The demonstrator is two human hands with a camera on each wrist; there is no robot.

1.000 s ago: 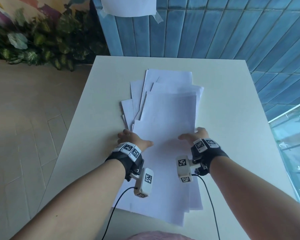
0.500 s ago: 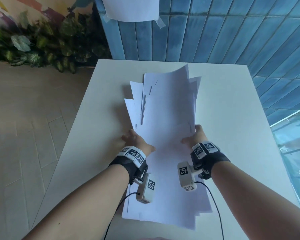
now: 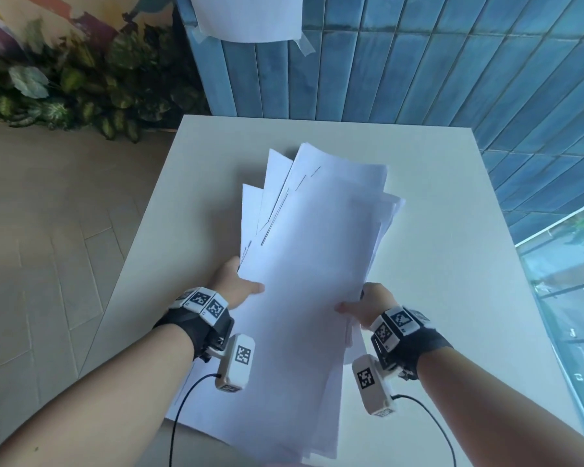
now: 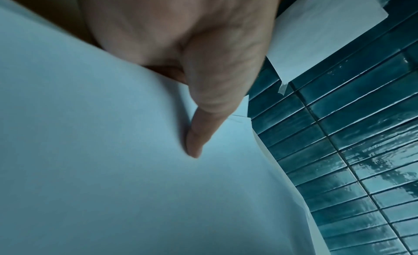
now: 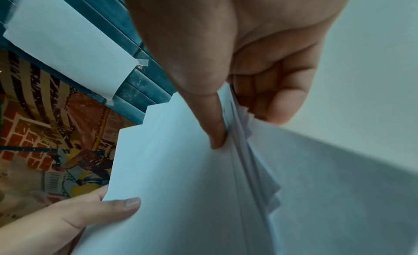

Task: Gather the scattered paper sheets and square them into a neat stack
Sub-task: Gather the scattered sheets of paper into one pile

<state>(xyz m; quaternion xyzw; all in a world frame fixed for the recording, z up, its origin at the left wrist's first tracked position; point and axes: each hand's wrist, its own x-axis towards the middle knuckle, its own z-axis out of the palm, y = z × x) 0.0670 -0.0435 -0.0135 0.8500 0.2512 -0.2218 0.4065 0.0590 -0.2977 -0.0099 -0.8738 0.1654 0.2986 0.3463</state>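
The paper sheets (image 3: 312, 264), unevenly fanned, tilt up over the middle of the white table (image 3: 452, 230), near ends low at its near edge. The left hand (image 3: 235, 284) and right hand (image 3: 368, 303) pinch their sides, thumbs on top.

paper sheets (image 3: 304, 284) | white, fanned uneven | far ends raised off table

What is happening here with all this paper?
A person is gathering white paper sheets over a white table. The left hand and right hand each pinch one side of the bundle, thumbs on top. The sheets are lifted and fanned, their edges not yet squared.
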